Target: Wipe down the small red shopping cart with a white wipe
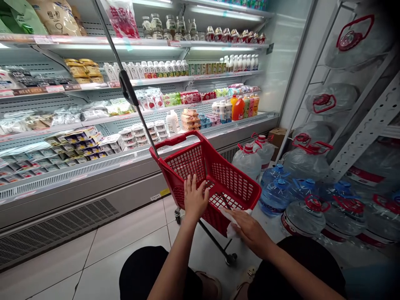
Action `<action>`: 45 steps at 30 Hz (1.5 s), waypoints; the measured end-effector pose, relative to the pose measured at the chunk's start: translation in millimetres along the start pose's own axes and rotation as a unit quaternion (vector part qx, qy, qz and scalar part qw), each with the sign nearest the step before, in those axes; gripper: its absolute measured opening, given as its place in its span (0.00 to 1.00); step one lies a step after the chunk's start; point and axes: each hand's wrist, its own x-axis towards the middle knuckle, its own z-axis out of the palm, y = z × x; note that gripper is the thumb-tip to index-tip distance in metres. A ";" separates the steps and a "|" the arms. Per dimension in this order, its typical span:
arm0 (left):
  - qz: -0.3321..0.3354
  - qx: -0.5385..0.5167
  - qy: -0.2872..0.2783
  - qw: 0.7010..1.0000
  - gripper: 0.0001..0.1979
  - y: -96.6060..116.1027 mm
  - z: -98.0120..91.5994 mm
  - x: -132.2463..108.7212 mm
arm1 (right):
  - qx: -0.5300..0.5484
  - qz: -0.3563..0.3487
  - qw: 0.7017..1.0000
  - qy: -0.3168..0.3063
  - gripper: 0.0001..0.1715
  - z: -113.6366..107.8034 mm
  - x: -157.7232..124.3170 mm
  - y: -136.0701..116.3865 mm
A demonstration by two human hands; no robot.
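A red rolling shopping basket [229,171] with latticed plastic walls stands in front of me, nothing inside it. Its long grey pull handle [128,89] rises up and to the left. My left hand [196,198] is at the near side of the basket, fingers spread and raised over the rim; whether it touches the plastic I cannot tell. In my right hand [250,229] is a crumpled white tissue [233,227], pressed against the basket's near right corner. Part of the tissue is hidden under the fingers.
A lit refrigerated display case [134,166] with packed dairy shelves runs behind the basket. Large water jugs [275,189] crowd the floor to the right, beside a white metal rack [371,116]. My knees flank the basket's near side above the tiled floor [125,250].
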 end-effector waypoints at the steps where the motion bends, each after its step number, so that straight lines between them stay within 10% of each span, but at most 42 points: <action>1: 0.007 -0.002 -0.004 1.000 0.20 1.8 0.8 -5.4 | -0.004 -0.004 1.000 -0.010 0.31 -1.6 2.0 4.1; 11: 0.037 0.008 -0.057 0.998 0.24 -6.2 9.3 6.2 | -0.111 0.101 0.986 0.072 0.30 -26.7 9.9 146.0; 22: 0.024 0.003 -0.041 0.999 0.29 6.7 23.8 9.5 | -0.090 0.036 0.993 0.071 0.26 24.5 12.1 10.7; 27: 0.047 -0.008 -0.035 0.998 0.30 9.2 22.7 2.7 | -0.069 -0.018 0.997 0.021 0.26 -3.4 2.5 55.0; 34: 0.057 -0.007 -0.034 0.998 0.31 13.4 23.4 4.0 | -0.160 0.098 0.977 0.102 0.28 -21.9 -15.2 129.2; 45: 0.010 0.028 -0.083 0.996 0.27 -0.4 6.9 2.9 | -0.098 -0.045 0.994 0.003 0.30 12.4 16.5 -4.9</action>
